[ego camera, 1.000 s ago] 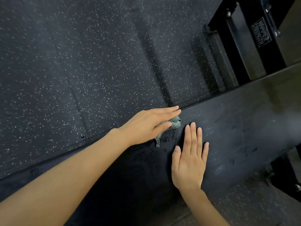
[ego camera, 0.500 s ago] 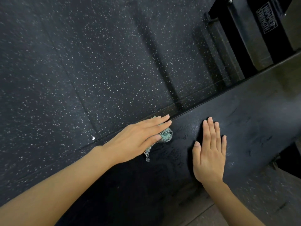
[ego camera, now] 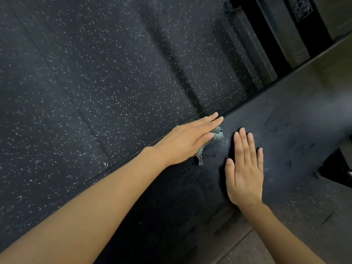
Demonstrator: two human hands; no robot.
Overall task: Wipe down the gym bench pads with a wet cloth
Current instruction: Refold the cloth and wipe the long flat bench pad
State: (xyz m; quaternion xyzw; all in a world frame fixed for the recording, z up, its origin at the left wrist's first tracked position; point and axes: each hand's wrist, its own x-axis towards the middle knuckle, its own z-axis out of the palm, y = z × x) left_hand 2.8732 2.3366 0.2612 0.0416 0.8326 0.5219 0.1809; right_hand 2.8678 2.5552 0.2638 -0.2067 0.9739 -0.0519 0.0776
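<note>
Cloth [ego camera: 218,137], a small green-and-white checked rag, lies at the far edge of the bench pad [ego camera: 285,141]. It is mostly hidden beneath the left hand [ego camera: 186,143], so only a bunched corner beyond the thumb and a tail toward the near side show. That hand's grip is apart, with the fingers straight and flat, pressing the rag onto the pad. The thumb seems laid along the cloth rather than curled round it, as far as the angle lets me judge. Just right of it, the right hand [ego camera: 244,168] rests flat on the pad, grip likewise apart and holding nothing, apparently as a brace. Wet sheen and droplets mark the pad around the cloth, while the stretch to the right looks dry and scuffed. Beyond the far edge lies speckled rubber floor [ego camera: 114,73], with a black machine frame [ego camera: 266,35] at far right.

Step in hand, by my reading, is the wiping stroke along the far edge. Next, the cloth needs sliding rightward under steady pressure, so the bracing hand must shift out of its path.
</note>
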